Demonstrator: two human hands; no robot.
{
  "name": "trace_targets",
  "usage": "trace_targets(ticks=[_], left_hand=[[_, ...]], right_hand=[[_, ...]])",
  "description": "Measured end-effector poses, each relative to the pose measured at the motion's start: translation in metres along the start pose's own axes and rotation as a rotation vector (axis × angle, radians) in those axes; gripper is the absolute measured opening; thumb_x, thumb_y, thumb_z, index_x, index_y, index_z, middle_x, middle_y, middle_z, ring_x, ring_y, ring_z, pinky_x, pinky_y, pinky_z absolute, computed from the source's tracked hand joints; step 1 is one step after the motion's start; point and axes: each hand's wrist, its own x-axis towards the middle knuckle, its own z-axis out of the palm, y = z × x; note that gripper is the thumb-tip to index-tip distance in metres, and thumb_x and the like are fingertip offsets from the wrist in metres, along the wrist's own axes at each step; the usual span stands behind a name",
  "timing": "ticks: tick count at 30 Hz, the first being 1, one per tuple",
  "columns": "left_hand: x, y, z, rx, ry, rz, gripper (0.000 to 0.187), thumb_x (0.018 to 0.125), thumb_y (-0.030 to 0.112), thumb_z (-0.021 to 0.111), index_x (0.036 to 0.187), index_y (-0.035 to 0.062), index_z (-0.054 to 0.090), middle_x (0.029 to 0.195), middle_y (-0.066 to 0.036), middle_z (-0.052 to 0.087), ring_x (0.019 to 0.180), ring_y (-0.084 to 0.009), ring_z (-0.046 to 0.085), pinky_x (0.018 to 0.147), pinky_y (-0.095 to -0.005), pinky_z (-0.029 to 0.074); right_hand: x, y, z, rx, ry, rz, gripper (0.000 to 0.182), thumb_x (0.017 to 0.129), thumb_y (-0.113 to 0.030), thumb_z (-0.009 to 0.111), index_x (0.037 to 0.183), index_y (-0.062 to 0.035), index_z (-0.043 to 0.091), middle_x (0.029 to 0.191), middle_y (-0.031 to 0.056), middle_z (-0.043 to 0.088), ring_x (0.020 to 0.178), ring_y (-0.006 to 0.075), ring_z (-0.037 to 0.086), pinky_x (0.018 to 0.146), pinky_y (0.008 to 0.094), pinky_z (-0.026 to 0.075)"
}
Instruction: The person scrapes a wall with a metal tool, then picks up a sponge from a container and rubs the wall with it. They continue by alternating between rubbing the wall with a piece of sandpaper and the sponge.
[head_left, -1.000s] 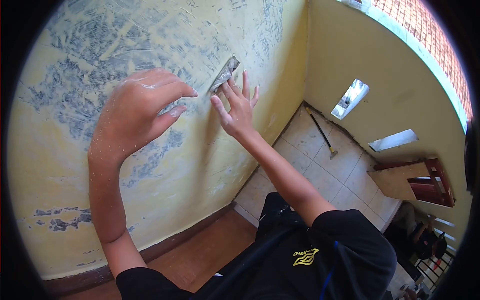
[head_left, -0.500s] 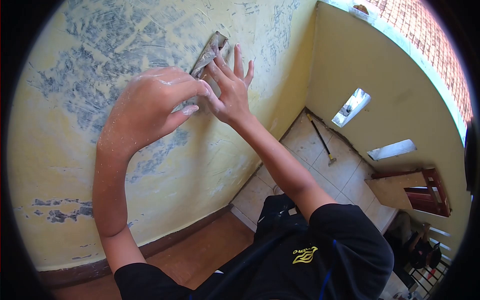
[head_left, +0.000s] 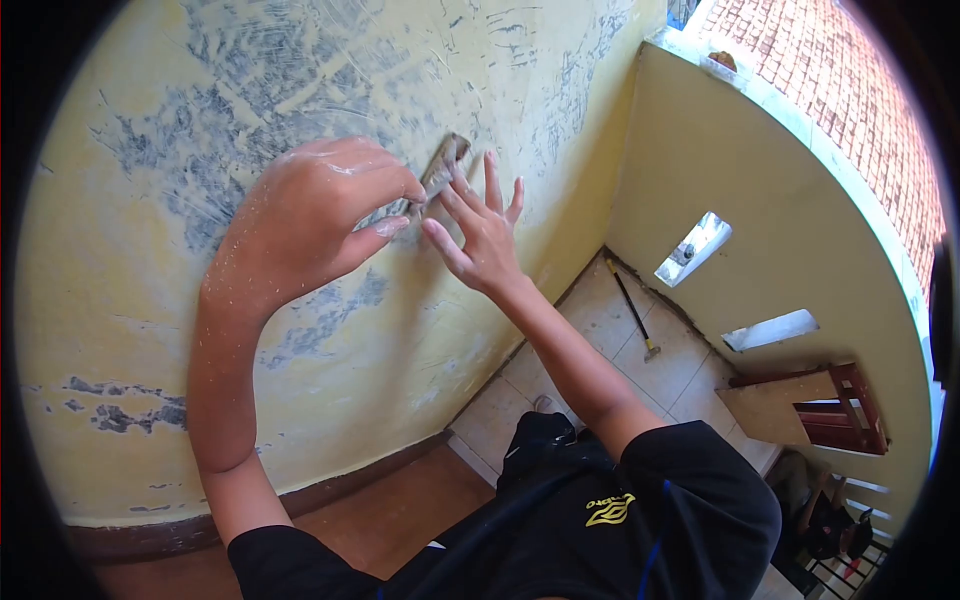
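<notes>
A flat grey scraper blade (head_left: 442, 172) lies tilted against the patchy wall (head_left: 330, 90). My left hand (head_left: 325, 205), dusted white, curls with its thumb and fingertips at the blade's lower end, which sits between them. My right hand (head_left: 482, 225) has its fingers spread, a couple of fingertips touching the blade's right side and the thumb held apart. The other fingers partly hide how the blade is gripped. Grey scuffed areas show through the pale yellow paint around both hands.
A long-handled tool (head_left: 634, 308) lies on the tiled floor (head_left: 595, 320) by the corner. A low curved wall (head_left: 780, 200) with slot openings stands at the right. Beyond are a wooden frame (head_left: 845, 410) and a person (head_left: 832, 530) at the lower right.
The blade and my right hand have moved down and slightly right in view. My right thumb is now apart from my left fingertips. The view has shifted a little.
</notes>
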Motion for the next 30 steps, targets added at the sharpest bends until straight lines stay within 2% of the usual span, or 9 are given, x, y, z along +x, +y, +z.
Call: trace_targets(ticks=[3, 10, 14, 18, 20, 22, 25, 28, 30], left_hand=[[0.001, 0.001, 0.002, 0.002, -0.042, -0.010, 0.024, 0.077, 0.005, 0.082, 0.098, 0.0054, 0.071, 0.102, -0.011, 0.074, 0.106, -0.0330, 0.069, 0.091, -0.0433, 0.057], [-0.003, 0.000, -0.003, -0.158, -0.181, -0.059, 0.027, 0.074, 0.008, 0.084, 0.096, 0.0049, 0.071, 0.096, -0.012, 0.072, 0.100, -0.0349, 0.068, 0.088, -0.0438, 0.055], [-0.003, 0.004, -0.002, -0.215, -0.303, -0.143, 0.029, 0.072, 0.016, 0.086, 0.096, 0.0059, 0.072, 0.095, -0.012, 0.072, 0.097, -0.0352, 0.067, 0.085, -0.0441, 0.055], [-0.006, 0.003, 0.005, -0.189, -0.251, -0.114, 0.026, 0.073, 0.016, 0.084, 0.095, 0.0065, 0.073, 0.095, -0.012, 0.072, 0.095, -0.0345, 0.067, 0.084, -0.0444, 0.055], [-0.006, 0.002, 0.005, -0.154, -0.258, -0.112, 0.023, 0.073, 0.012, 0.081, 0.095, 0.0069, 0.073, 0.094, -0.012, 0.071, 0.094, -0.0341, 0.067, 0.084, -0.0447, 0.055], [-0.007, 0.003, 0.003, -0.179, -0.266, -0.113, 0.023, 0.073, 0.011, 0.079, 0.094, 0.0073, 0.074, 0.093, -0.012, 0.071, 0.093, -0.0342, 0.067, 0.084, -0.0447, 0.055], [-0.008, 0.000, 0.002, -0.224, -0.249, -0.103, 0.022, 0.072, 0.009, 0.078, 0.094, 0.0078, 0.074, 0.093, -0.012, 0.071, 0.092, -0.0343, 0.068, 0.083, -0.0445, 0.055], [-0.007, 0.000, 0.009, -0.252, -0.225, -0.090, 0.022, 0.072, 0.008, 0.077, 0.094, 0.0078, 0.074, 0.092, -0.012, 0.071, 0.092, -0.0342, 0.068, 0.083, -0.0443, 0.055], [-0.010, 0.003, 0.011, -0.233, -0.232, -0.095, 0.023, 0.072, 0.008, 0.077, 0.094, 0.0076, 0.074, 0.092, -0.012, 0.071, 0.092, -0.0341, 0.068, 0.083, -0.0442, 0.055]], right_hand=[[-0.047, 0.021, 0.015, -0.037, -0.084, 0.086, 0.058, 0.102, -0.054, 0.059, 0.140, -0.0114, 0.068, 0.164, 0.0066, 0.049, 0.163, 0.0432, 0.011, 0.118, 0.0738, -0.010], [0.054, -0.021, -0.023, 0.057, 0.045, -0.085, 0.054, 0.105, -0.051, 0.055, 0.137, -0.0104, 0.068, 0.164, 0.0078, 0.049, 0.163, 0.0440, 0.009, 0.117, 0.0731, -0.013], [0.015, -0.008, -0.014, -0.003, -0.020, -0.042, 0.051, 0.107, -0.048, 0.051, 0.136, -0.0103, 0.069, 0.163, 0.0066, 0.050, 0.162, 0.0438, 0.011, 0.119, 0.0712, -0.013], [-0.042, 0.027, 0.002, -0.010, -0.117, 0.061, 0.050, 0.107, -0.047, 0.050, 0.134, -0.0099, 0.071, 0.163, 0.0068, 0.050, 0.162, 0.0440, 0.012, 0.118, 0.0726, -0.012], [-0.029, 0.028, 0.006, -0.002, -0.093, 0.039, 0.050, 0.107, -0.047, 0.051, 0.134, -0.0102, 0.071, 0.163, 0.0070, 0.049, 0.162, 0.0444, 0.011, 0.118, 0.0729, -0.011], [0.019, 0.001, -0.003, 0.074, 0.038, -0.066, 0.049, 0.107, -0.047, 0.052, 0.133, -0.0106, 0.071, 0.163, 0.0071, 0.050, 0.162, 0.0449, 0.011, 0.118, 0.0730, -0.011], [0.078, -0.039, -0.025, 0.064, 0.090, -0.172, 0.048, 0.106, -0.048, 0.053, 0.132, -0.0107, 0.071, 0.160, 0.0068, 0.054, 0.162, 0.0453, 0.012, 0.118, 0.0726, -0.011], [0.084, -0.046, -0.030, 0.044, 0.138, -0.189, 0.048, 0.106, -0.048, 0.054, 0.131, -0.0110, 0.071, 0.157, 0.0062, 0.057, 0.162, 0.0446, 0.014, 0.118, 0.0722, -0.011], [0.053, -0.026, -0.020, 0.048, 0.126, -0.175, 0.046, 0.106, -0.046, 0.056, 0.131, -0.0111, 0.072, 0.156, 0.0054, 0.059, 0.161, 0.0436, 0.017, 0.118, 0.0721, -0.009]])
